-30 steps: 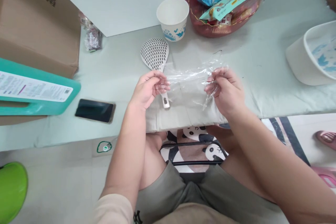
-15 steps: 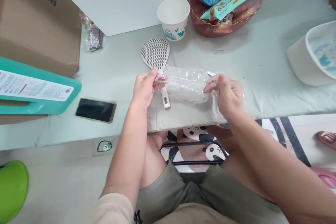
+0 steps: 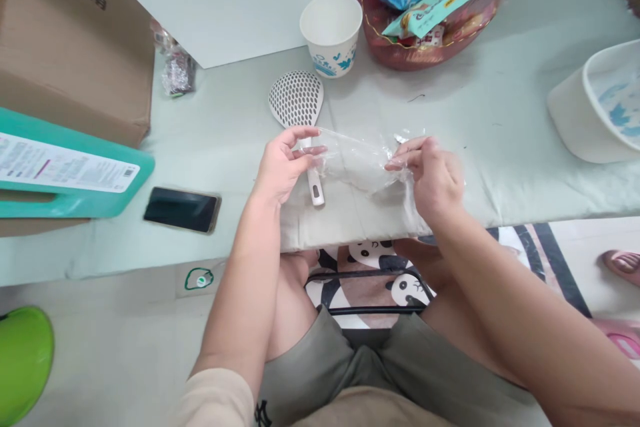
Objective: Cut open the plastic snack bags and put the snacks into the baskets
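Observation:
A clear, crinkled plastic bag stretches between my two hands above the cloth-covered table. My left hand is at the bag's left end, its thumb and fingers around the film. At the other end, my right hand pinches the bag, with part of the film hanging below it. A white slotted skimmer lies behind my left hand, its handle partly covered by the fingers. Behind the bag stands a white bowl with blue prints.
A red bowl of snacks stands at the back, a white tub at the right. A phone, a teal container and a cardboard box are on the left. The table's front edge runs below my hands.
The thumb and fingers of my left hand have spread and shifted slightly right along the film. The bag has narrowed and bunched toward my right hand, which has barely moved.

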`<state>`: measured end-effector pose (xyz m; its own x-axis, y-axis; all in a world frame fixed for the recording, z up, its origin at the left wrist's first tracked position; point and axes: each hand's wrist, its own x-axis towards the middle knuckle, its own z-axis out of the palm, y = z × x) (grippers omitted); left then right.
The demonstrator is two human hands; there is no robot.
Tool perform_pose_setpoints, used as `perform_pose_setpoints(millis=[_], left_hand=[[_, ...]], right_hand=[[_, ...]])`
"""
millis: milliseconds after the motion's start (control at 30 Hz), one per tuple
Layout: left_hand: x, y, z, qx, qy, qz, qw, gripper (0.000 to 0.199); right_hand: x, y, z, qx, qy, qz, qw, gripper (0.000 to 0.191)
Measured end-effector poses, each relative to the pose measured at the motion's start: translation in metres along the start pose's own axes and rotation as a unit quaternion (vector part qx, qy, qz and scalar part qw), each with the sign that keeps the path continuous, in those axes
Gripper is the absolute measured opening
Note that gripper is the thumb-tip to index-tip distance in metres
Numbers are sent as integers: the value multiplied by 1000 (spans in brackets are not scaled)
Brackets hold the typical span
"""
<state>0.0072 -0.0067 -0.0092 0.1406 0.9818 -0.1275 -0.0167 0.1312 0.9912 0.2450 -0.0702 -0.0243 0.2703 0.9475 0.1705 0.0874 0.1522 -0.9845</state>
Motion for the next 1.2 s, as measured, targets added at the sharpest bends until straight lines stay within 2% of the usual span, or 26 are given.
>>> perform_pose_setpoints(millis=[100,133,200,267,300,367,467,500,600,667,733,833,900,967,1067,1133,1200], left_hand=[[0,-1,-2,10,-17,7,1000,50],[0,-2,-3,10,-21,10,1000,53],[1,-2,-3,3,-24,13,1000,58],[1,-2,-4,-7,-22,11,1000,61],[2,-2,-4,-10,-19,12,1000,62],[3,-2,-4,-7,-6,17,1000,64],[4,-2,-5,15,25,34,999,64],[5,-2,-5,22,33,38,998,64],[4,-1,-5,28,34,43,998,60],[3,0,-4,13,20,39,999,51],[2,0,-2,-8,4,38,999,45],[2,-2,0,2,-16,43,999,58],[2,-4,0,28,-14,44,999,63],[3,-6,-1,47,-3,51,998,65],[4,-6,-2,40,16,62,997,82],[3,-4,-2,7,19,32,999,89],[1,-1,1,-30,2,-34,999,78]], right_hand=[[1,-2,-1,-55,-20,17,998,21],[1,-2,-1,-60,-29,32,997,15],[1,-1,0,-43,-51,74,995,53],[2,0,0,-28,-80,116,990,71],[2,-1,1,-33,-93,129,987,70],[3,-4,1,-62,-103,138,983,52],[6,-10,0,-105,-71,136,983,15],[6,-11,0,-106,-53,136,984,8],[6,-10,0,-52,-18,123,991,10],[5,-8,1,12,-30,114,993,16],[3,-7,2,59,-59,131,988,33],[3,-7,3,69,-87,178,978,57],[5,-7,3,63,-71,188,978,53],[8,-5,2,67,-31,186,980,41],[12,-1,2,88,18,182,979,32],[13,1,2,107,23,171,979,31],[12,3,2,118,18,148,982,29]])
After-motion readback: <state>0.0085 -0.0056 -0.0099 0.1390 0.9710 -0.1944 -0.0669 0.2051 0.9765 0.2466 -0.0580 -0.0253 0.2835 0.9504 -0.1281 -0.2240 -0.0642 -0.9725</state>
